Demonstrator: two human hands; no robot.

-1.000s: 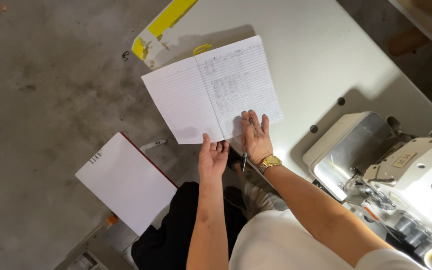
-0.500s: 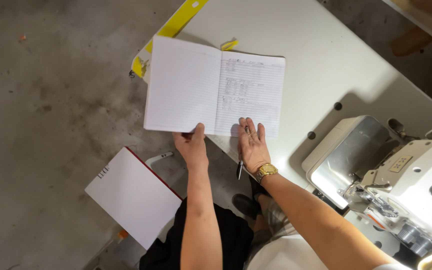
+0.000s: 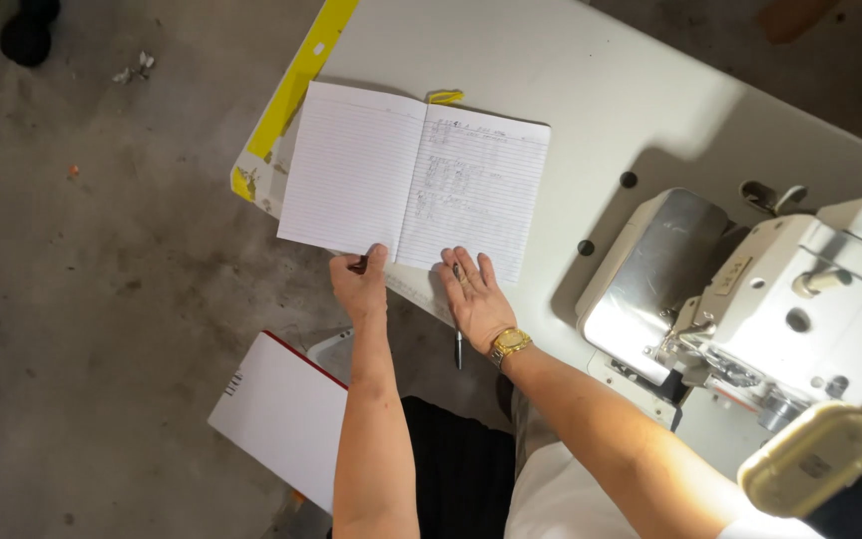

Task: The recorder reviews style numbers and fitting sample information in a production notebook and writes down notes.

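1. I look straight down from the head camera at an open lined notebook (image 3: 416,185) lying near the left corner of a pale worktable (image 3: 591,70). Its left page is blank; its right page carries handwriting too small for me to read.
2. My left hand (image 3: 359,284) pinches the near edge of the blank page, thumb on top and fingers curled beneath, so it has hold of the notebook.
3. My right hand (image 3: 476,299) lies flat and spread open, fingertips on the near edge of the written page. A pen (image 3: 458,329) sits under the palm, its tip sticking out towards me. I cannot tell whether the hand grips it. A gold wristwatch (image 3: 509,345) is on that wrist.
4. A yellow strip (image 3: 296,85) runs along the table's left edge, just beside the notebook.
5. To the right stands a white sewing machine (image 3: 780,319), well apart from both hands.
6. Near me, to the left below the table, is a white board with a red edge (image 3: 276,419), above a grey concrete floor (image 3: 92,250).
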